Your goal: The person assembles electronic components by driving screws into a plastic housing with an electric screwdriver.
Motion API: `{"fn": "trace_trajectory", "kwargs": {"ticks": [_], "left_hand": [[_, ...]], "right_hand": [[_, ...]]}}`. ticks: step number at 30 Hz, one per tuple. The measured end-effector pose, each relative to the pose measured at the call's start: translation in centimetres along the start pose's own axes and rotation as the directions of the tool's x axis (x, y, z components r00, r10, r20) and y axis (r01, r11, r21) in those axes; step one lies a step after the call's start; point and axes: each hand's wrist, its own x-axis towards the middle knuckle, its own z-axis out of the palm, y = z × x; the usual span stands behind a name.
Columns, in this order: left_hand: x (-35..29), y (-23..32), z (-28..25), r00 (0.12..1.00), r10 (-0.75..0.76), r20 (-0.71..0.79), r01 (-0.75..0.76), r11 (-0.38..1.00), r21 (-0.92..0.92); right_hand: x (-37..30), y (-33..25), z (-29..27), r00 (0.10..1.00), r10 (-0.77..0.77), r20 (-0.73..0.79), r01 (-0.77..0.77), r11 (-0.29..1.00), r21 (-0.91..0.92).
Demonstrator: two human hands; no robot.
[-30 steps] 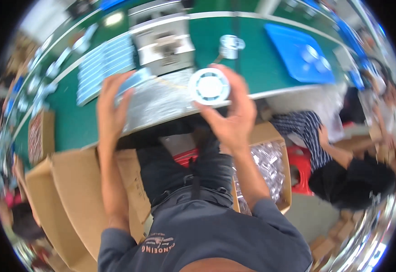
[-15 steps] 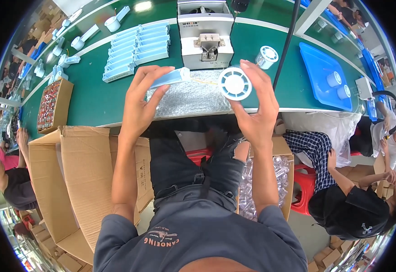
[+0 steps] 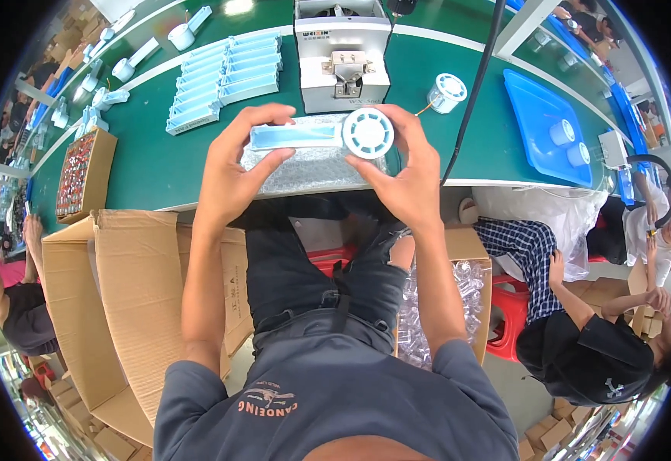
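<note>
Fingers of the left hand point(image 3: 231, 169) pinch a blue handle point(image 3: 297, 137), those of the right hand point(image 3: 408, 173) a white cap point(image 3: 368, 133); the parts seem to touch.

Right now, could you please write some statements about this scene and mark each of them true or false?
1. The right grip holds the round white part. True.
2. The left grip holds a screwdriver. False: the left grip holds the long light blue part.
3. The machine stands beyond the silvery sheet. True.
4. The small carton of reddish parts is right of the machine. False: the small carton is left of it.
5. Two pale cups are in the blue tray. True.
</note>
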Motion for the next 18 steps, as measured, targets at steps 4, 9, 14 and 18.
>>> {"fn": "trace_trajectory", "kwargs": {"ticks": [4,9,14,18], "left_hand": [[0.0,-0.2,1.1,0.984,-0.162,-0.076,0.123,0.919,-0.376],[0.1,-1.3,4.6,0.982,-0.181,-0.063,0.084,0.702,-0.707],[0.7,-2.5,6.3,0.976,-0.208,0.061,0.196,0.724,-0.661],[1.3,-2.5,6.0,0.972,-0.156,0.173,0.225,0.826,-0.516]], "right_hand": [[-0.3,0.0,1.4,0.985,0.164,-0.048,-0.136,0.922,0.363],[-1.2,2.1,3.9,0.997,0.081,-0.006,-0.077,0.973,0.22],[-1.9,2.3,4.2,1.0,-0.019,0.006,0.02,0.95,-0.31],[0.2,2.3,-0.6,0.982,-0.121,0.144,0.109,0.99,0.087]]}}
